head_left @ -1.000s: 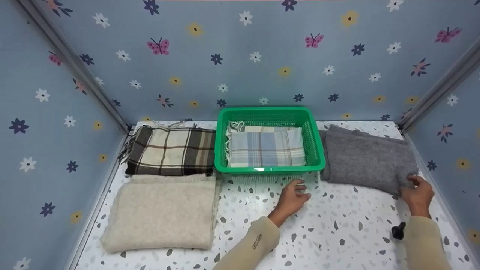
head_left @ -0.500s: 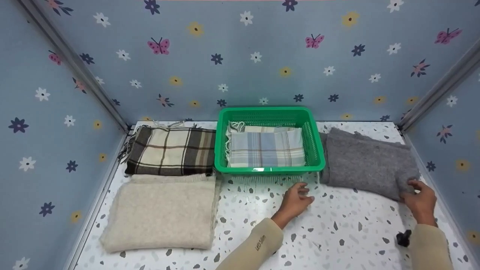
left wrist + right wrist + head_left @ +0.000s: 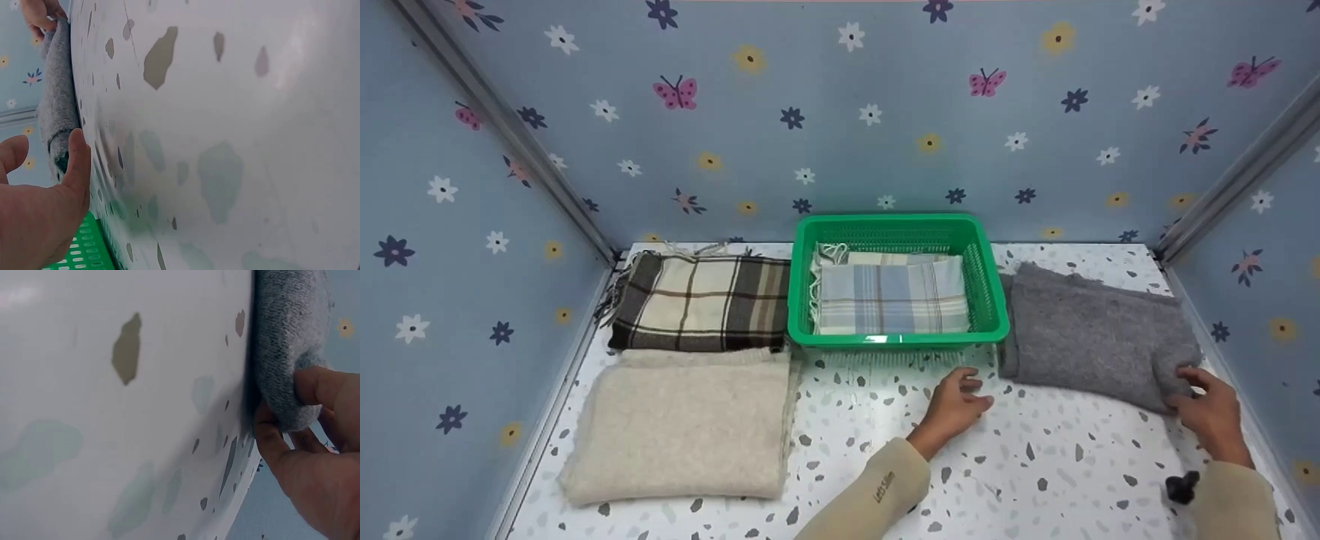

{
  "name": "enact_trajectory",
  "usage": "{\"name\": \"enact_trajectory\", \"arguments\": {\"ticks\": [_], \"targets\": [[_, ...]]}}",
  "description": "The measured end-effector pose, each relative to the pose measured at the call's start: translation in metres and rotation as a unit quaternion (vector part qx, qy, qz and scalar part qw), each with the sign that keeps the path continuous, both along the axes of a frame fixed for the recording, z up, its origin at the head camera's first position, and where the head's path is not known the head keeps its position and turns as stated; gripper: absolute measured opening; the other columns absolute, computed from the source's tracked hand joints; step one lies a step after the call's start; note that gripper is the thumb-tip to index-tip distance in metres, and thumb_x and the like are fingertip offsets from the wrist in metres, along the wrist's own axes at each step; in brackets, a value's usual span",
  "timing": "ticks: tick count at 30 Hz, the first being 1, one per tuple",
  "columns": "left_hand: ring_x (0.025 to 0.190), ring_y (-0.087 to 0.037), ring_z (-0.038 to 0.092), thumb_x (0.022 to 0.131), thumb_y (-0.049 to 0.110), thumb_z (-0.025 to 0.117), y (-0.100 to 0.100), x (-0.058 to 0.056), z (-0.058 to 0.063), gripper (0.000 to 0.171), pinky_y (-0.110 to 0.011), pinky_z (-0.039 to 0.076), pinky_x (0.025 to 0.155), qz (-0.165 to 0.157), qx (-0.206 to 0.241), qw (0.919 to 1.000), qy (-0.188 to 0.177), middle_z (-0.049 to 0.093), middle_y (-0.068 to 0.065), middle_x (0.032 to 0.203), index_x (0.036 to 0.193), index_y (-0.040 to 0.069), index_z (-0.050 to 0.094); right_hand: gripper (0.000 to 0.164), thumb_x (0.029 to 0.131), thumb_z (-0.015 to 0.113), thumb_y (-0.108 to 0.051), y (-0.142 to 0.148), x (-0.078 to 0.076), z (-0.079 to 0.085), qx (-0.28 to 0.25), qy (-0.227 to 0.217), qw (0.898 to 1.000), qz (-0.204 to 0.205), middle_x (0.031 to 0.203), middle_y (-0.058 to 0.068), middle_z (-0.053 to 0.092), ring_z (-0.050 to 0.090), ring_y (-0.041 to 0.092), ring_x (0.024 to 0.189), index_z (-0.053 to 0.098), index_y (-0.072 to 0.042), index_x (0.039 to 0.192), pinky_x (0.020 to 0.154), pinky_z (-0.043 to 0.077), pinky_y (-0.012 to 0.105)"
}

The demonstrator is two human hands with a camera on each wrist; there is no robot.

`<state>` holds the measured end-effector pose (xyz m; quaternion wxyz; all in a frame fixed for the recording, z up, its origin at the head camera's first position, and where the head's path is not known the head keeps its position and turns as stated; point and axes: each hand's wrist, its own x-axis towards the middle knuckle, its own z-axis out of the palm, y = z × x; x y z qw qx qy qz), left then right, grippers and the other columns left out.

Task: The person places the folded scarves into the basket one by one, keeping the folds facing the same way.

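Observation:
A folded grey woolly scarf (image 3: 1099, 334) lies flat to the right of the green basket (image 3: 898, 341). My right hand (image 3: 1211, 412) pinches its near right corner; in the right wrist view, thumb and fingers (image 3: 320, 391) close around the bunched edge of the scarf (image 3: 287, 337). In front of the basket, my left hand (image 3: 952, 409) hovers low over the table with loosely bent fingers and holds nothing. The left wrist view shows that hand (image 3: 45, 208) apart from the scarf (image 3: 59, 84). Inside the basket sits a folded light-blue plaid scarf (image 3: 892, 296).
A dark brown and cream plaid scarf (image 3: 701, 300) lies left of the basket, and a folded beige one (image 3: 682, 427) in front of it. Fringe (image 3: 892, 358) shows under the basket's front. Flowered walls (image 3: 877, 112) enclose the back and sides of the speckled table (image 3: 1020, 480).
My right hand has drawn the grey scarf a little toward me, keeping its pinch on the corner. The left hand has shifted slightly right and nearer. The basket has stayed put.

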<state>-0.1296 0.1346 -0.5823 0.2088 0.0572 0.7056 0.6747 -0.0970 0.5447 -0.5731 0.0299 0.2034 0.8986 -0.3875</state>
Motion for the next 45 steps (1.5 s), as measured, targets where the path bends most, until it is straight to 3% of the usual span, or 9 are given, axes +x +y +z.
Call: {"name": "enact_trajectory", "arguments": {"ticks": [6, 12, 15, 19, 26, 27, 33, 39, 45], "targets": [[0.112, -0.028, 0.069, 0.099, 0.005, 0.071, 0.002, 0.003, 0.002, 0.051, -0.035, 0.061, 0.086, 0.000, 0.013, 0.9997, -0.019, 0.065, -0.020, 0.134, 0.145, -0.005, 0.053, 0.059, 0.101, 0.057, 0.002, 0.006, 0.009, 0.001, -0.012, 0.002, 0.999, 0.037, 0.157, 0.047, 0.025, 0.033, 0.067, 0.137, 0.035, 0.016, 0.153, 0.066, 0.049, 0.016], [0.109, -0.025, 0.069, 0.097, 0.002, 0.071, 0.007, 0.006, 0.001, 0.051, -0.035, 0.061, 0.084, 0.007, 0.044, 0.9981, -0.043, 0.065, -0.023, 0.131, 0.144, -0.007, 0.053, 0.061, 0.100, 0.061, 0.003, 0.012, 0.015, 0.000, -0.004, 0.001, 0.997, 0.078, 0.154, 0.046, 0.029, 0.047, 0.056, 0.129, 0.034, 0.018, 0.153, 0.070, 0.052, 0.017], [0.105, -0.023, 0.070, 0.097, 0.001, 0.071, 0.010, 0.008, 0.000, 0.050, -0.035, 0.061, 0.083, 0.008, 0.053, 0.9969, -0.057, 0.065, -0.021, 0.129, 0.143, -0.006, 0.053, 0.062, 0.099, 0.064, 0.003, 0.016, 0.016, -0.001, -0.008, -0.002, 0.997, 0.083, 0.153, 0.045, 0.031, 0.063, 0.014, 0.110, 0.035, 0.018, 0.152, 0.072, 0.054, 0.019], [0.096, -0.021, 0.072, 0.096, 0.000, 0.072, 0.015, 0.011, 0.002, 0.051, -0.038, 0.062, 0.082, 0.011, 0.057, 0.9953, -0.077, 0.066, -0.018, 0.127, 0.144, -0.005, 0.053, 0.064, 0.097, 0.064, 0.005, 0.016, 0.017, -0.001, -0.022, -0.005, 0.996, 0.082, 0.154, 0.045, 0.030, 0.043, -0.020, 0.093, 0.035, 0.018, 0.152, 0.073, 0.057, 0.023], [0.094, -0.035, 0.074, 0.096, 0.000, 0.073, 0.019, 0.015, 0.007, 0.051, -0.042, 0.063, 0.082, 0.009, 0.064, 0.9927, -0.102, 0.069, -0.016, 0.118, 0.142, -0.003, 0.053, 0.066, 0.098, 0.062, 0.006, 0.017, 0.020, 0.001, -0.046, -0.021, 0.995, 0.087, 0.158, 0.045, 0.023, 0.046, -0.018, 0.097, 0.031, 0.019, 0.154, 0.077, 0.059, 0.025], [0.095, -0.035, 0.075, 0.096, 0.001, 0.072, 0.020, 0.016, 0.007, 0.050, -0.042, 0.063, 0.083, 0.008, 0.065, 0.9923, -0.106, 0.069, -0.016, 0.117, 0.142, -0.004, 0.053, 0.066, 0.098, 0.062, 0.005, 0.017, 0.020, 0.001, -0.054, -0.024, 0.994, 0.089, 0.159, 0.046, 0.021, 0.040, -0.023, 0.096, 0.030, 0.019, 0.154, 0.078, 0.059, 0.025], [0.097, -0.032, 0.076, 0.097, 0.001, 0.073, 0.024, 0.020, 0.010, 0.050, -0.040, 0.062, 0.086, 0.018, 0.072, 0.9870, -0.142, 0.068, -0.012, 0.112, 0.142, -0.005, 0.053, 0.066, 0.097, 0.061, 0.006, 0.020, 0.022, 0.001, -0.071, -0.032, 0.993, 0.092, 0.160, 0.048, 0.015, 0.038, -0.027, 0.093, 0.030, 0.020, 0.153, 0.075, 0.058, 0.028], [0.094, -0.027, 0.076, 0.096, 0.002, 0.072, 0.031, 0.025, 0.010, 0.061, -0.041, 0.062, 0.087, 0.029, 0.086, 0.9811, -0.171, 0.070, -0.011, 0.105, 0.148, -0.011, 0.044, 0.062, 0.098, 0.059, 0.002, 0.022, 0.026, 0.000, -0.069, -0.039, 0.992, 0.102, 0.158, 0.046, 0.022, 0.042, -0.026, 0.092, 0.032, 0.019, 0.152, 0.071, 0.057, 0.033], [0.094, -0.024, 0.075, 0.097, 0.003, 0.071, 0.033, 0.030, 0.011, 0.057, -0.039, 0.061, 0.089, 0.007, 0.100, 0.9773, -0.187, 0.069, -0.011, 0.100, 0.146, -0.012, 0.048, 0.064, 0.098, 0.060, 0.002, 0.024, 0.032, -0.001, -0.076, -0.040, 0.989, 0.117, 0.156, 0.046, 0.025, 0.040, -0.028, 0.095, 0.030, 0.020, 0.153, 0.074, 0.059, 0.033]]}}
